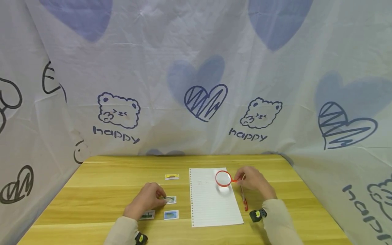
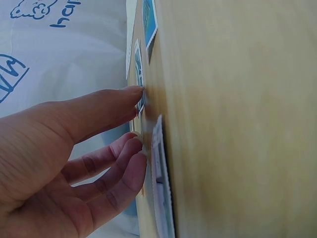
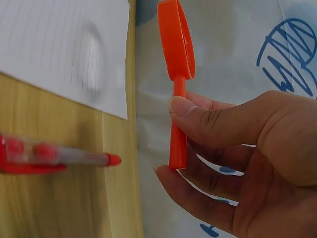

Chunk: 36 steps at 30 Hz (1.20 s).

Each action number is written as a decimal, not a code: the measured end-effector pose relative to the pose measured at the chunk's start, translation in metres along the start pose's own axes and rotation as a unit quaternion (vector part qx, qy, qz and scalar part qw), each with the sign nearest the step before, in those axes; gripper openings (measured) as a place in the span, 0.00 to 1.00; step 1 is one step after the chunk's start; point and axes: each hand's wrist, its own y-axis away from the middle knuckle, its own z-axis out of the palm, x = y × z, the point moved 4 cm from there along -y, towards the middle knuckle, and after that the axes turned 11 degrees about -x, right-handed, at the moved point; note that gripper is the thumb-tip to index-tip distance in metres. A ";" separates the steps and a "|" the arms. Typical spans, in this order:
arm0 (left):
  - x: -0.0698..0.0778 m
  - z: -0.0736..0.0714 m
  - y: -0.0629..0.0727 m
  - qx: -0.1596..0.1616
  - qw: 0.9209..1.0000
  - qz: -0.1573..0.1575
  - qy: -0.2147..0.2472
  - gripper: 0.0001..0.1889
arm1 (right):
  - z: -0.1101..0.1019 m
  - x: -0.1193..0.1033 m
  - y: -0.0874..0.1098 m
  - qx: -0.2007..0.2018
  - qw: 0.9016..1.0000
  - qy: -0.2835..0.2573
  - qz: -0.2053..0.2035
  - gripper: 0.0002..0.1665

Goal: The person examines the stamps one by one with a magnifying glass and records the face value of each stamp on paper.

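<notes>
On the table (image 1: pixel 92 194), the loosely curled left hand (image 1: pixel 145 197) is touching a stamp (image 1: pixel 171 199); toward the far right corner, the right hand (image 1: pixel 253 179) is pinching a magnifier (image 1: pixel 223 178).

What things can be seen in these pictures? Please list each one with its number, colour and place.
Table: one, yellow wood, under the work
Printed cloth: count unclear, white with blue and dark drawings, behind and beside the table
Lined paper: one sheet, white, on the table between the hands
Magnifying glass: one, red-orange, above the paper
Pen: one, red and clear, right of the paper
Stamp-like cards: at least four, yellow, blue, greenish, left of the paper
Wrist cameras: two, black and yellow, at the wrists
Sleeves: two, beige
Left hand: one, bare, at a greenish card
Right hand: one, bare, gripping the magnifying glass
</notes>
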 end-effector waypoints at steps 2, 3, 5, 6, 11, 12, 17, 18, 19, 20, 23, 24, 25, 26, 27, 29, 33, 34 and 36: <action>0.000 0.000 0.000 -0.001 1.000 -0.001 0.001 0.07 | -0.002 0.006 0.002 0.000 1.000 0.002 0.002 0.08; 0.000 0.000 0.000 -0.001 1.000 -0.001 0.002 0.07 | -0.003 0.009 0.004 0.001 1.000 0.000 0.003 0.08; 0.000 0.000 0.000 -0.001 1.000 -0.003 0.002 0.07 | -0.006 0.015 0.006 0.003 1.000 -0.003 0.005 0.07; 0.000 0.000 0.000 -0.001 1.000 -0.004 0.003 0.07 | -0.008 0.018 0.008 0.005 1.000 -0.003 0.003 0.07; 0.000 0.000 0.000 -0.001 1.000 -0.011 0.004 0.07 | -0.014 0.033 0.014 0.013 1.000 -0.007 -0.007 0.07; 0.000 0.000 0.000 0.000 1.000 -0.011 0.004 0.07 | -0.015 0.036 0.015 0.013 1.000 -0.008 -0.009 0.06; -0.001 0.000 -0.001 0.000 1.000 -0.011 0.000 0.07 | -0.017 0.052 0.019 0.018 1.000 -0.005 -0.007 0.07; -0.001 0.000 -0.001 0.000 1.000 -0.011 0.000 0.07 | -0.018 0.055 0.020 0.019 1.000 -0.002 -0.009 0.07; 0.000 0.000 0.000 -0.001 1.000 -0.011 0.000 0.07 | -0.018 0.058 0.020 0.020 1.000 0.002 -0.009 0.07; 0.000 0.000 0.000 -0.001 1.000 -0.010 0.000 0.07 | -0.019 0.061 0.021 0.021 1.000 0.005 -0.011 0.07; 0.001 -0.001 0.001 -0.001 1.000 -0.006 0.002 0.07 | -0.021 0.071 0.024 0.021 1.000 0.011 -0.005 0.06; 0.001 -0.002 0.001 -0.001 1.000 -0.004 0.003 0.07 | -0.022 0.073 0.026 0.021 1.000 0.010 -0.001 0.06; 0.001 -0.002 0.001 -0.001 1.000 -0.002 0.002 0.07 | -0.023 0.076 0.027 0.022 1.000 0.009 0.002 0.06; 0.000 -0.001 0.001 -0.001 1.000 -0.001 0.003 0.07 | -0.023 0.079 0.028 0.023 1.000 0.009 0.004 0.06; 0.000 -0.001 0.001 -0.001 1.000 -0.001 0.002 0.07 | -0.024 0.081 0.029 0.024 1.000 0.009 0.010 0.06; -0.001 0.000 0.000 0.000 1.000 -0.001 0.002 0.07 | -0.025 0.087 0.032 0.027 0.999 0.012 0.014 0.06; -0.003 0.001 -0.001 -0.002 1.000 -0.006 0.005 0.06 | -0.027 0.097 0.035 0.035 0.999 0.024 0.026 0.07; -0.003 0.001 -0.001 -0.003 1.000 -0.007 0.007 0.06 | -0.028 0.100 0.036 0.037 0.999 0.028 0.026 0.07; -0.002 0.001 -0.001 -0.004 1.000 -0.009 0.008 0.07 | -0.029 0.104 0.038 0.041 0.998 0.031 0.030 0.07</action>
